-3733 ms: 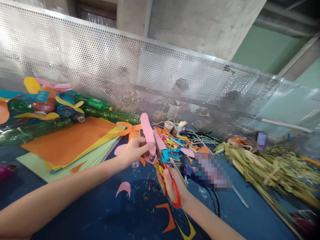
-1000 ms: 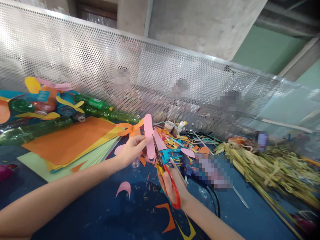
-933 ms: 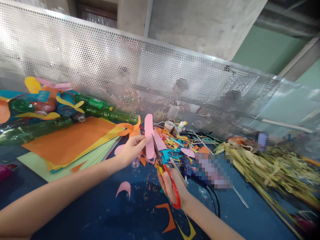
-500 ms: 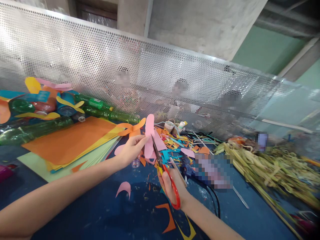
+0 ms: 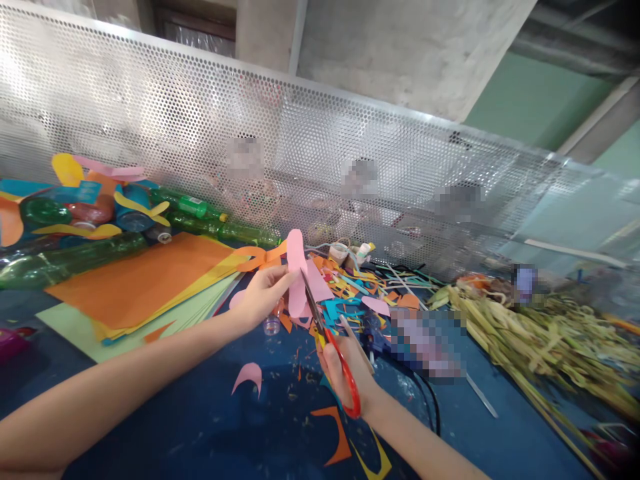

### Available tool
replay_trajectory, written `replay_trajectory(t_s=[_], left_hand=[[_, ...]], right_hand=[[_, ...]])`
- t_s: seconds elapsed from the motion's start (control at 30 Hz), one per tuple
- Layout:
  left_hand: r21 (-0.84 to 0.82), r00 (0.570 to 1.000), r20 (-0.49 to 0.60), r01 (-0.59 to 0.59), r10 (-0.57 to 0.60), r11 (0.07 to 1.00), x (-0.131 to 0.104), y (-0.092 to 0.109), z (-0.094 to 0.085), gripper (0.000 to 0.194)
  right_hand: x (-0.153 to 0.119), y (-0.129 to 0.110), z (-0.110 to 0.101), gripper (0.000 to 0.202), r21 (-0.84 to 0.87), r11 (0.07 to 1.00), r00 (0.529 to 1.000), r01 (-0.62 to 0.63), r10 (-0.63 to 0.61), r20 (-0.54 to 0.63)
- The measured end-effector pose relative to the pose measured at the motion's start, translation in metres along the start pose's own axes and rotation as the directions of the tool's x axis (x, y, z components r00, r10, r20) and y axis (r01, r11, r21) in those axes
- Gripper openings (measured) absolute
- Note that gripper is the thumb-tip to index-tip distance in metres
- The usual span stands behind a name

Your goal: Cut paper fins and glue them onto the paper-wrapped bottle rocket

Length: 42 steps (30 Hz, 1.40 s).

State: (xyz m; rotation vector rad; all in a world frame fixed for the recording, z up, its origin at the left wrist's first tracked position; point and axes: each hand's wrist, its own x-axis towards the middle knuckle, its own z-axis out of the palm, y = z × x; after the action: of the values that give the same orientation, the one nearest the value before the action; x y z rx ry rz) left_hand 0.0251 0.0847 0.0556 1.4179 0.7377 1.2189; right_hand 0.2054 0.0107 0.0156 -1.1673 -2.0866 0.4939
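Observation:
My left hand (image 5: 267,293) pinches a long pink paper piece (image 5: 297,250) with rounded ends, held upright above the blue table. Red-handled scissors (image 5: 345,367) are gripped in my right hand (image 5: 343,370), and their blade tips meet the pink paper near its middle, just right of my left fingertips. Behind my left fingers is an orange paper shape (image 5: 265,257). A curved pink scrap (image 5: 249,377) lies on the table below my hands, and an orange offcut (image 5: 334,433) lies nearer to me.
Stacked coloured sheets (image 5: 145,280) and green bottles (image 5: 75,260) are on the left. Paper scraps (image 5: 350,280) spread behind my hands. Dried husks (image 5: 540,340) lie on the right. A perforated metal panel (image 5: 310,147) runs along the back, with people visible through it.
The pink paper has shifted and turned slightly to the left with my left fingers. The scissors remain at the paper, with my right hand nearly still.

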Motion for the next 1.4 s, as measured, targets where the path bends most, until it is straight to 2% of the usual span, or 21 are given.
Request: replay_trajectory(t_s=[0.1, 0.27, 0.43, 0.6, 0.73, 0.9, 1.1, 1.27, 1.4], left_hand=[[0.011, 1.000, -0.006, 0.004, -0.004, 1.000, 0.0001, 0.0012, -0.0013, 0.031], [0.043, 1.000, -0.015, -0.023, 0.023, 0.999, 0.0011, 0.0005, -0.0015, 0.030], [0.192, 0.994, 0.029, -0.106, 0.102, 0.976, -0.0007, -0.0003, -0.0005, 0.034], [0.305, 0.990, 0.093, -0.131, 0.108, 0.943, -0.0043, 0.0041, 0.0026, 0.034], [0.352, 0.987, 0.100, -0.156, 0.129, 0.923, -0.0048, 0.0049, 0.0030, 0.034], [0.345, 0.984, 0.108, -0.169, 0.140, 0.923, -0.0054, 0.0038, 0.0029, 0.033], [0.300, 0.992, 0.095, -0.111, 0.086, 0.947, -0.0070, 0.0048, 0.0044, 0.034], [0.289, 0.994, 0.084, -0.094, 0.073, 0.953, -0.0078, 0.0067, 0.0060, 0.035], [0.278, 0.994, 0.084, -0.091, 0.071, 0.956, -0.0080, 0.0075, 0.0067, 0.035]], right_hand=[[0.0007, -0.0011, -0.0011, 0.054, -0.031, 1.000, 1.000, 0.000, 0.001, 0.028], [0.0005, 0.0009, -0.0006, 0.059, 0.169, 0.979, 0.988, -0.113, 0.093, 0.122], [0.0019, -0.0017, -0.0014, 0.059, 0.170, 0.982, 0.991, -0.085, 0.065, 0.115], [0.0032, -0.0036, -0.0025, 0.061, 0.174, 0.982, 0.992, -0.069, 0.048, 0.120], [0.0034, -0.0016, -0.0028, 0.060, 0.170, 0.985, 0.993, -0.043, 0.023, 0.115], [0.0020, 0.0001, -0.0027, 0.056, 0.122, 0.991, 0.996, -0.045, 0.035, 0.085], [-0.0009, 0.0021, -0.0014, 0.053, 0.069, 0.994, 0.993, -0.089, 0.084, 0.080], [0.0007, -0.0010, -0.0037, 0.055, 0.002, 1.000, 0.999, -0.018, 0.018, 0.040], [0.0027, -0.0043, -0.0057, 0.056, -0.034, 0.999, 0.999, -0.009, 0.010, 0.039]])
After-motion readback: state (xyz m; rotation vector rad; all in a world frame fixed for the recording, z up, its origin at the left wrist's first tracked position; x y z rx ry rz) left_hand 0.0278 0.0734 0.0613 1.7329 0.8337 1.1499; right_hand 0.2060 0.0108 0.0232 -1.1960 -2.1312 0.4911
